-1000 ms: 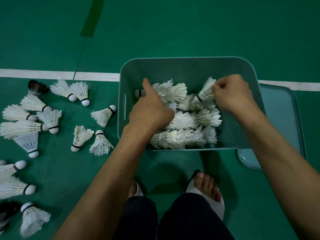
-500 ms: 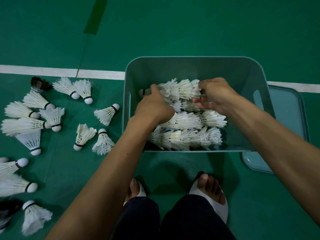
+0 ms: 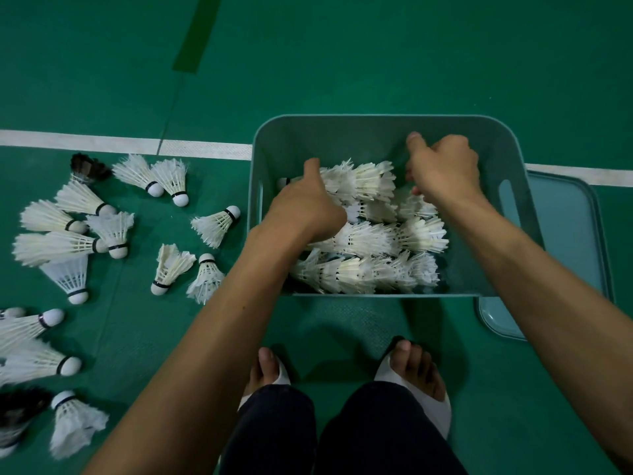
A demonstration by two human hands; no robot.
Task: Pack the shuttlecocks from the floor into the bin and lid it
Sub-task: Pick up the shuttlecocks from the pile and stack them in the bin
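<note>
Both hands are inside the bin [image 3: 513, 214]. The left hand [image 3: 305, 210] is curled on a row of shuttlecocks [image 3: 363, 181] to keep it tidy. The right hand [image 3: 443, 166] is closed, maybe empty. More shuttlecocks [image 3: 113, 231] wait on the floor at nine o'clock. The lid [image 3: 565, 234] lies at three o'clock.

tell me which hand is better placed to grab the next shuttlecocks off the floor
Probably the left hand. The loose shuttlecocks all lie left of the bin, on that hand's side. The right hand is over the bin's far right, nearer the lid, so it would have to cross over.
</note>
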